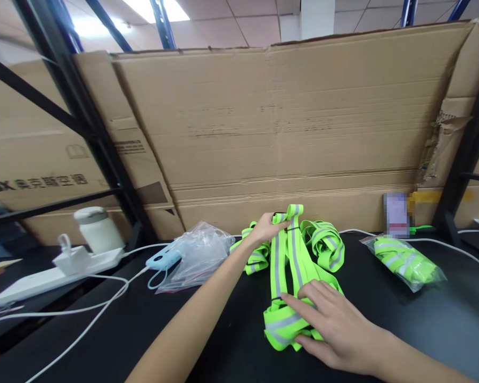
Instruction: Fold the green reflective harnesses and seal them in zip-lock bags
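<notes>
A neon green reflective strap vest [287, 266] with grey stripes lies stretched on the black table [403, 330]. My left hand [266, 229] pinches its far end and holds it slightly lifted. My right hand [335, 327] lies flat, fingers spread, pressing the folded near end down. More loose green straps [323, 242] are bunched just behind and beside the vest.
A bagged green vest [407, 261] lies at the right. An empty clear plastic bag [199, 252] and a blue device [162, 259] lie left of the vest. A white power strip [56, 274], a white cup [98, 229] and cables sit far left. Cardboard sheets [287, 133] stand behind.
</notes>
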A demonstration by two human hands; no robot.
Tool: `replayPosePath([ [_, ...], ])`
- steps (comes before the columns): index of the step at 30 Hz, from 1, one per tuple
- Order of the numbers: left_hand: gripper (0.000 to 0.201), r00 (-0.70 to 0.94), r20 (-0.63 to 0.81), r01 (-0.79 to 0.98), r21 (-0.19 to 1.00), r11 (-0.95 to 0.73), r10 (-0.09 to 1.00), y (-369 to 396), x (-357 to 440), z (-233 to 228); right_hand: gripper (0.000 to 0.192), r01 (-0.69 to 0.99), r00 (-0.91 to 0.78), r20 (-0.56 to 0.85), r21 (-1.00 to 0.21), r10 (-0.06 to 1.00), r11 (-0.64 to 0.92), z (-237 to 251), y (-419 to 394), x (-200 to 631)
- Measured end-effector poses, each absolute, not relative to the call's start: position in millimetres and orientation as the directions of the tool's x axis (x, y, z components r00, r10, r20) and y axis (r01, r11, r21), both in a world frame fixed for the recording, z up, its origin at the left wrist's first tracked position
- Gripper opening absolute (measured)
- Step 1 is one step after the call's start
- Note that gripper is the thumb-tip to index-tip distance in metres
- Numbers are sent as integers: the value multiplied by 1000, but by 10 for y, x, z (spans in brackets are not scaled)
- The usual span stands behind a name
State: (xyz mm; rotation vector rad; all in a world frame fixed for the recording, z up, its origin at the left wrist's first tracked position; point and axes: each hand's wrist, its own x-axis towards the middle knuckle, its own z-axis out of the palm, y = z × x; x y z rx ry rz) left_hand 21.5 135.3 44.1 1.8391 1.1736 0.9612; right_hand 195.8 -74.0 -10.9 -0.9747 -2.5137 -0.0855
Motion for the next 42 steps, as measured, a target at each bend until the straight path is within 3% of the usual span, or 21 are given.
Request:
replayPosePath([
  [4, 38, 307, 152, 404, 873, -274, 939, 1395, 191, 396, 45, 508, -714, 586, 56, 383, 860, -84, -743, 1950],
  [8, 34, 324, 205, 391, 860, -328, 923, 1389, 199, 383, 35, 386, -676, 709, 104, 204, 917, -71, -761, 1925],
  [12, 36, 325, 301, 421, 803, -422, 897, 1366, 224, 399, 21, 369, -673, 728, 180, 129, 912, -204, -786, 1844],
  [19, 40, 282, 390, 538, 692, -481, 876, 1380, 258, 359, 23, 372, -705, 701, 238, 107, 897, -500, -723, 1708],
  [23, 79, 199, 377, 608, 677, -415, 905, 1388, 258, 307, 14, 404, -703, 704, 277, 102, 872, -424, -687, 1705],
  [26, 100, 108, 426, 724, 585, -364, 898, 1335, 266, 372, 15, 425, -688, 720, 294, 94, 856, -373, -673, 1696],
  [28, 95, 90, 499, 791, 491, -366, 862, 1248, 276, 482, 13, 446, -669, 737, 294, 97, 846, -350, -680, 1692],
  [30, 76, 147, 526, 803, 432, -412, 837, 1108, 286, 611, 16, 426, -656, 750, 274, 86, 862, -310, -707, 1706],
  [33, 36, 389, 399, 726, 423, -543, 830, 797, 286, 734, 34, 351, -636, 770, 228, 52, 908, -196, -763, 1787],
  [35, 41, 541, 220, 662, 483, -573, 811, 545, 258, 723, 41, 395, -574, 811, 153, 113, 906, -102, -781, 1876],
  [38, 56, 708, 76, 573, 520, -634, 702, 191, 146, 607, 33, 541, -486, 826, 27, 286, 840, 3, -744, 2027],
  [40, 57, 769, -14, 562, 489, -667, 639, 16, 29, 531, 36, 605, -482, 768, -55, 421, 794, 19, -690, 2113],
  [42, 52, 805, -77, 547, 481, -685, 588, -98, -94, 487, 51, 628, -493, 670, -167, 555, 760, -10, -641, 2169],
])
